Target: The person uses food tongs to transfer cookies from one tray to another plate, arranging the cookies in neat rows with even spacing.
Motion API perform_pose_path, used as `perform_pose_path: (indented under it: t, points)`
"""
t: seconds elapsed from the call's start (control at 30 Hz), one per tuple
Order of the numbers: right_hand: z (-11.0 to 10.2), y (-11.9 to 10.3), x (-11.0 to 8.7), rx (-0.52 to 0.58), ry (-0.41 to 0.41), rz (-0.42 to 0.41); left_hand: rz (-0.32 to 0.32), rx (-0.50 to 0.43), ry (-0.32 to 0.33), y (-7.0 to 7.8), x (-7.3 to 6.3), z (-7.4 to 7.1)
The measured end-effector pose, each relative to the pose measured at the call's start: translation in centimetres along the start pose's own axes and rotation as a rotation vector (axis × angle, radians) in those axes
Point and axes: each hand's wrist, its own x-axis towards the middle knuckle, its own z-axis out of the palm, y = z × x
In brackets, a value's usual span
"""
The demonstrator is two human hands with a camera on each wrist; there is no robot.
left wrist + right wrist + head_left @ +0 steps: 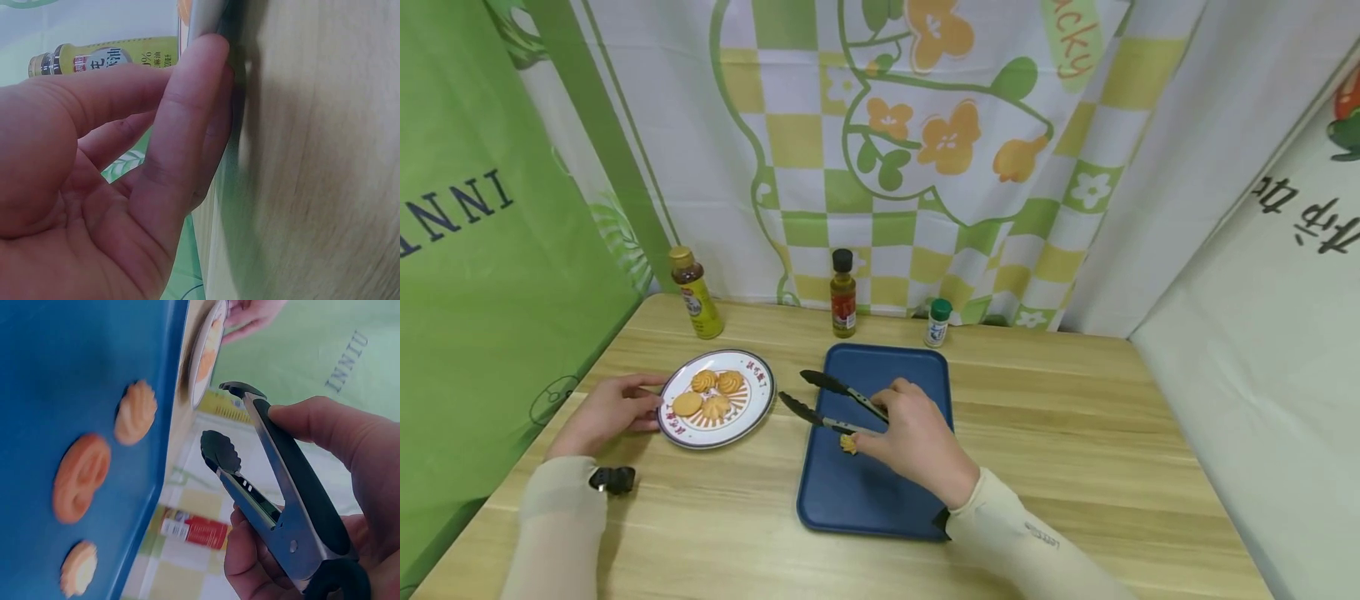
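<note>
At the left, my left hand pinches the rim of a white plate with a blue edge and red lettering. Several cookies lie on it, some swirled and one flat and round. My right hand grips kitchen tongs with dark scalloped tips, held over a blue tray. The tips stand apart, pointing toward the plate, with nothing between them. In the right wrist view, the tray bears a ridged cookie, a pretzel-shaped cookie and a pale-centred cookie; my right hand mostly hides them from the head view.
Along the back of the wooden table stand a yellow-labelled bottle, a black-capped sauce bottle and a small green-capped shaker. A patterned curtain hangs behind them, with cloth walls on both sides.
</note>
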Motion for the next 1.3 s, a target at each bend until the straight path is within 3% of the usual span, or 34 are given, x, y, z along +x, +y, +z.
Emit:
perform_pose_path:
  t: [0.3, 0.77, 1.13, 1.3]
  points:
    - [-1.1, 3.2, -0.9, 0.063, 0.043, 0.114, -0.001, 0.018, 0.007, 0.1, -0.1, 0.0]
    - [-2.0, 6.1, -3.4, 0.007, 0.066, 0.223, 0.005, 0.029, 0.004, 0.1, -0.1, 0.0]
    - [-2.7, 7.6, -5.3, -0.012, 0.094, 0.241, 0.013, 0.037, -0.002, 0.0, 0.0, -0.1]
    - [-3.0, 8.1, -6.2, -0.029, 0.092, 0.262, -0.016, 0.040, 0.002, -0.1, 0.0, 0.0]
